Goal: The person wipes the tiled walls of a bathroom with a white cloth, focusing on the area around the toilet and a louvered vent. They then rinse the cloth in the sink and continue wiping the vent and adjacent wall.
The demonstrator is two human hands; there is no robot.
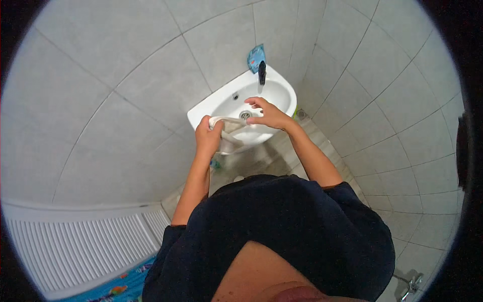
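A pale, cream-coloured cloth (pixel 231 126) is gripped by my left hand (pixel 207 136) over the front left rim of a white washbasin (pixel 198 113). Its lower part hangs down across the basin's front edge. My right hand (pixel 269 115) is above the bowl, close to the drain (pixel 245 114), with thumb and fingers spread. The thumb is at the cloth's right end; whether it touches the cloth is hard to tell. A black tap (pixel 262 72) stands at the back of the basin, and no water stream can be made out.
Behind the tap, a blue pouch (pixel 256 58) leans on the grey tiled wall (pixel 222 56). Under the basin's left side is a small blue-green object (pixel 215 164) on the floor. A white slatted panel (pixel 86 249) and blue patterned fabric (pixel 124 281) are lower left. A chrome mixer (pixel 414 282) is lower right.
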